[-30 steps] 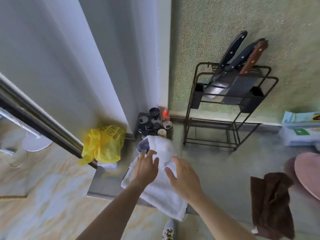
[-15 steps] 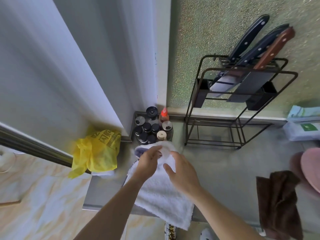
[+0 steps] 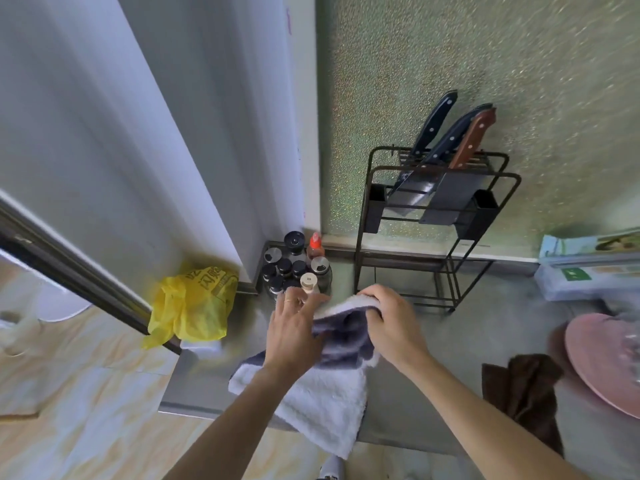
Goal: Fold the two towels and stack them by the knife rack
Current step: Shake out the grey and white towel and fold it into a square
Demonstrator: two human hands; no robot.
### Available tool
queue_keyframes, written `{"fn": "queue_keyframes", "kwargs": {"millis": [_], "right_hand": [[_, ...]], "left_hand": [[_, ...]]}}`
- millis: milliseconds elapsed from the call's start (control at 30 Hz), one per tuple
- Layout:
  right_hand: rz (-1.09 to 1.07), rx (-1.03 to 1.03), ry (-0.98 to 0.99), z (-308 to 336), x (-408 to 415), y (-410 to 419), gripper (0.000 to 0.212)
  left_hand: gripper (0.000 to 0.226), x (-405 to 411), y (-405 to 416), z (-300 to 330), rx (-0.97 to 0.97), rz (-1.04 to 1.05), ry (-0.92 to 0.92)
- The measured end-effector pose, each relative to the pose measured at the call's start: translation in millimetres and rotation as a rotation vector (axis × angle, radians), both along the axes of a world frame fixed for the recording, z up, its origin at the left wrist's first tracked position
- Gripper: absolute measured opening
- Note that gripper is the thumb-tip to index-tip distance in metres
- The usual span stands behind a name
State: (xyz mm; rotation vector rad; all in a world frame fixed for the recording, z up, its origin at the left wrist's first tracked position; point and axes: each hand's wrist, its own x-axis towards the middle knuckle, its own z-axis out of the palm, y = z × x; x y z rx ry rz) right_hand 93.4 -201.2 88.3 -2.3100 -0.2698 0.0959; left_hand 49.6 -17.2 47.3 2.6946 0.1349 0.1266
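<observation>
A white towel with a dark blue-grey side (image 3: 322,400) lies on the steel counter (image 3: 194,396), its near end hanging over the front edge. My right hand (image 3: 391,323) grips the towel's far edge, which is turned over so the dark side shows. My left hand (image 3: 294,334) lies flat on the towel with fingers spread. A brown towel (image 3: 523,389) lies crumpled at the right. The black wire knife rack (image 3: 433,223) stands behind, against the wall, with three knives in it.
Several spice jars and a red-capped bottle (image 3: 298,268) crowd the corner just beyond my left hand. A yellow plastic bag (image 3: 194,303) sits at the left, a pink plate (image 3: 602,358) at the right, flat boxes (image 3: 588,268) behind it.
My right hand has taken hold of the towel's far edge and turned it over, showing the dark side. My left hand has flattened on the towel. The camera has tilted.
</observation>
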Motion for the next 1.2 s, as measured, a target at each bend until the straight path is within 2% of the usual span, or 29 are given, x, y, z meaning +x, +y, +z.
{"fn": "queue_keyframes", "kwargs": {"millis": [67, 133, 233, 300, 433, 567, 700, 800, 967, 1100, 1200], "right_hand": [[0.053, 0.027, -0.037, 23.4, -1.7, -25.8, 0.034], [0.084, 0.031, -0.067, 45.8, -1.8, -52.6, 0.036], [0.103, -0.063, -0.147, 69.1, 3.2, -90.3, 0.032], [0.115, -0.183, -0.216, 76.1, 10.2, -114.3, 0.030], [0.082, -0.349, -0.287, 81.9, 21.2, -154.1, 0.026], [-0.025, -0.308, -0.398, 97.1, 31.4, -179.3, 0.021], [-0.108, -0.284, -0.481, 118.5, 45.2, -187.6, 0.008], [-0.088, -0.245, -0.504, 134.8, 49.1, -183.5, 0.010], [-0.044, -0.219, -0.468, 151.6, 47.3, -169.1, 0.010], [0.021, -0.120, -0.389, 163.0, 41.2, -151.9, 0.003], [0.129, -0.049, -0.264, 172.9, 33.8, -132.7, 0.016]], "left_hand": [[0.038, -4.0, -5.0, 3.5, 0.071, 0.018, 0.022], [0.024, -6.7, -12.6, 11.3, 0.059, 0.021, 0.024], [0.033, -4.7, -22.5, 28.1, -0.035, 0.093, -0.038], [0.029, -2.0, -25.1, 46.0, -0.057, 0.147, -0.107], [0.025, 3.1, -24.2, 95.7, 0.010, 0.126, -0.300], [0.015, 9.6, -20.0, 142.9, 0.049, 0.110, -0.410], [0.015, 13.7, -16.0, 178.0, 0.038, 0.164, -0.520], [0.014, 9.6, -10.4, 189.7, 0.027, 0.198, -0.575], [0.013, -3.2, 8.1, 187.6, 0.009, 0.198, -0.565], [0.008, -13.0, 21.5, 190.5, -0.036, 0.261, -0.524], [0.005, -13.1, 26.5, 205.3, -0.093, 0.298, -0.519]]}}
